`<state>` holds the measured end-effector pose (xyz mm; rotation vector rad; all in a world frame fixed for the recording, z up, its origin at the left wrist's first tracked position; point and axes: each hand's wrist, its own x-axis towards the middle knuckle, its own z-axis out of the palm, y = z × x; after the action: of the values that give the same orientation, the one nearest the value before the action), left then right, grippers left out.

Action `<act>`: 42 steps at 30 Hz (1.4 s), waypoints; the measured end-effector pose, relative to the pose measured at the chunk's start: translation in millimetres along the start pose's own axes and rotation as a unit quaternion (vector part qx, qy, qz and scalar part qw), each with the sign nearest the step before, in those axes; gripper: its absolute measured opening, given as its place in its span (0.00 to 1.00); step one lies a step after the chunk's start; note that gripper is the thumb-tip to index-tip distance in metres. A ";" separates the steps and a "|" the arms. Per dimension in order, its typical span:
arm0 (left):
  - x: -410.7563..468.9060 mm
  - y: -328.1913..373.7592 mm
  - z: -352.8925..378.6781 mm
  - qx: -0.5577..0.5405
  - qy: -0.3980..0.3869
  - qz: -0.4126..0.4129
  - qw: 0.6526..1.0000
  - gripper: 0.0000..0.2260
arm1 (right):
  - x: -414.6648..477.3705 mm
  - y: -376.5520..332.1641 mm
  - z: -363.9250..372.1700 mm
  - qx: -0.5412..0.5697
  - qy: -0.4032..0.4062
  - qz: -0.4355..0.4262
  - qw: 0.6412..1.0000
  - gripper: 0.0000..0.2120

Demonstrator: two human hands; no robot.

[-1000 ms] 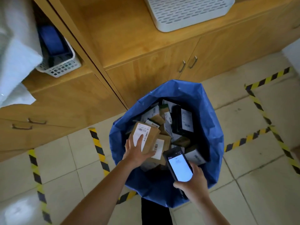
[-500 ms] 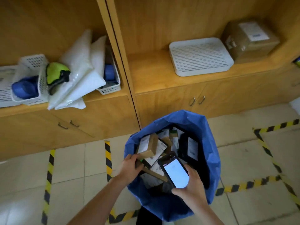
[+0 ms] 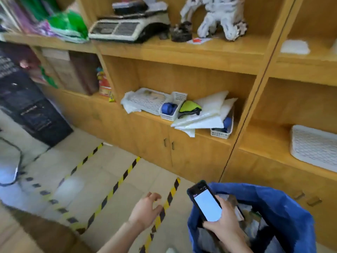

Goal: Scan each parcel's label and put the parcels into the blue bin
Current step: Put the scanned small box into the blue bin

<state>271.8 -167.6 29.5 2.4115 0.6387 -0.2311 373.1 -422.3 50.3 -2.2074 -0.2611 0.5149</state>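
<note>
The blue bin (image 3: 280,207) stands at the lower right, lined with a blue bag, and parcels (image 3: 255,221) show blurred inside it. My right hand (image 3: 224,225) grips a black handheld scanner (image 3: 205,202) with a lit white screen over the bin's left rim. My left hand (image 3: 145,210) hangs empty over the tiled floor to the left of the bin, fingers loosely spread. The whole view is motion-blurred.
A wooden shelf unit (image 3: 182,73) fills the back, with white baskets (image 3: 221,131), plastic bags and a weighing scale (image 3: 125,30) on it. A white tray (image 3: 313,147) lies at right. Yellow-black tape (image 3: 116,185) stripes the floor. A dark box (image 3: 34,114) stands at left.
My view has swung up and left, away from the bin. My left hand let go of the brown parcel and drew out of the bin to the left. The scanner stays in my right hand.
</note>
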 end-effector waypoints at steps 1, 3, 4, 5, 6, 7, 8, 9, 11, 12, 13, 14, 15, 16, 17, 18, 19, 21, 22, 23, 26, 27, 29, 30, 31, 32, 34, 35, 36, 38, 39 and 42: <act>-8.8 -15.2 -11.3 -0.003 0.020 -0.015 1.000 0.13 | 4.5 -12.4 10.3 -0.009 -0.026 -0.007 1.000 0.34; -25.1 -49.9 -34.2 -0.003 0.066 -0.049 0.997 0.13 | 16.2 -36.9 38.1 -0.020 -0.051 -0.030 0.998 0.37; -33.3 -68.7 -46.0 -0.006 0.091 -0.068 0.994 0.13 | 22.7 -51.3 54.8 -0.026 -0.063 -0.043 0.997 0.39; -40.9 -87.8 -58.6 -0.012 0.113 -0.089 0.990 0.13 | 27.1 -69.1 72.1 -0.031 -0.079 -0.053 0.995 0.41; -48.1 -105.9 -71.8 -0.015 0.134 -0.111 0.985 0.13 | 32.8 -88.2 89.8 -0.040 -0.096 -0.067 0.992 0.43; -54.2 -124.5 -84.0 -0.017 0.161 -0.129 0.978 0.12 | 38.1 -108.6 108.0 -0.052 -0.118 -0.080 0.988 0.44; -60.4 -143.5 -94.8 -0.024 0.184 -0.151 0.971 0.12 | 42.0 -128.6 126.3 -0.066 -0.145 -0.088 0.983 0.44; -70.2 -171.6 -106.6 -0.040 0.211 -0.183 0.959 0.12 | 49.3 -154.1 156.2 -0.088 -0.178 -0.105 0.974 0.43; -80.9 -195.5 -121.3 -0.049 0.243 -0.214 0.945 0.12 | 54.7 -183.0 184.6 -0.125 -0.209 -0.114 0.963 0.43; -89.9 -215.5 -129.3 -0.060 0.264 -0.243 0.931 0.11 | 57.3 -204.2 206.9 -0.145 -0.227 -0.137 0.953 0.42; -98.4 -236.0 -137.5 -0.075 0.284 -0.266 0.918 0.11 | 61.0 -224.9 231.3 -0.166 -0.245 -0.164 0.941 0.42; -105.2 -255.0 -146.6 -0.086 0.300 -0.285 0.906 0.11 | 66.0 -246.3 252.8 -0.181 -0.262 -0.181 0.930 0.42; -111.7 -274.8 -156.5 -0.096 0.316 -0.304 0.894 0.11 | 70.1 -269.7 275.9 -0.192 -0.282 -0.190 0.920 0.42; -118.5 -294.5 -167.3 -0.107 0.327 -0.324 0.881 0.11 | 73.3 -291.6 299.0 -0.202 -0.307 -0.199 0.908 0.41; -125.1 -314.5 -178.0 -0.118 0.336 -0.345 0.868 0.12 | 76.4 -310.4 321.9 -0.211 -0.331 -0.214 0.894 0.41; -131.1 -333.2 -189.0 -0.129 0.344 -0.365 0.855 0.12 | 79.1 -327.5 344.3 -0.214 -0.349 -0.234 0.882 0.40; -135.5 -348.6 -200.7 -0.141 0.353 -0.381 0.843 0.13 | 81.2 -342.6 366.3 -0.214 -0.357 -0.256 0.873 0.39; -141.1 -376.6 -221.0 -0.156 0.375 -0.407 0.818 0.13 | 86.7 -373.7 405.6 -0.220 -0.375 -0.291 0.852 0.38; -143.8 -388.6 -228.4 -0.164 0.385 -0.417 0.807 0.12 | 89.6 -388.6 424.8 -0.233 -0.391 -0.302 0.838 0.39; -146.5 -398.7 -234.4 -0.173 0.389 -0.428 0.797 0.13 | 91.2 -401.6 443.3 -0.245 -0.406 -0.308 0.825 0.39; -151.0 -427.6 -243.1 -0.197 0.394 -0.453 0.775 0.14 | 92.4 -434.9 495.5 -0.268 -0.436 -0.340 0.789 0.41; -150.9 -436.7 -243.5 -0.200 0.398 -0.463 0.766 0.14 | 93.3 -443.2 512.3 -0.271 -0.442 -0.351 0.780 0.42; -147.3 -452.9 -244.0 -0.211 0.405 -0.485 0.746 0.16 | 96.5 -460.7 545.8 -0.290 -0.456 -0.354 0.763 0.43; -143.8 -461.4 -243.7 -0.215 0.408 -0.495 0.736 0.17 | 98.1 -470.0 563.0 -0.304 -0.460 -0.358 0.753 0.44; -139.9 -470.3 -243.4 -0.217 0.410 -0.505 0.728 0.17 | 99.8 -478.9 580.6 -0.314 -0.462 -0.370 0.742 0.45; -135.8 -479.5 -244.6 -0.219 0.410 -0.515 0.720 0.18 | 101.8 -488.5 598.7 -0.321 -0.466 -0.388 0.727 0.45; -128.7 -496.4 -251.3 -0.225 0.413 -0.537 0.701 0.20 | 103.6 -508.4 632.9 -0.325 -0.490 -0.411 0.696 0.46; -125.4 -504.1 -255.1 -0.229 0.412 -0.550 0.689 0.21 | 103.3 -519.8 649.6 -0.329 -0.504 -0.413 0.683 0.45; -122.2 -511.2 -258.7 -0.232 0.411 -0.564 0.678 0.21 | 102.5 -531.9 666.0 -0.338 -0.516 -0.414 0.670 0.44; -113.9 -522.9 -265.0 -0.236 0.405 -0.589 0.658 0.24 | 102.5 -553.2 697.4 -0.354 -0.531 -0.421 0.645 0.43; -109.5 -528.8 -268.7 -0.237 0.401 -0.599 0.651 0.25 | 102.1 -561.9 711.8 -0.355 -0.537 -0.425 0.636 0.43; -96.1 -549.7 -284.2 -0.247 0.395 -0.627 0.625 0.30 | 98.5 -584.7 753.2 -0.341 -0.553 -0.452 0.611 0.45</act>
<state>-82.6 347.4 -7.4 1.0145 2.3412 0.4575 117.1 501.5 49.0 -1.6429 -2.4068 1.2268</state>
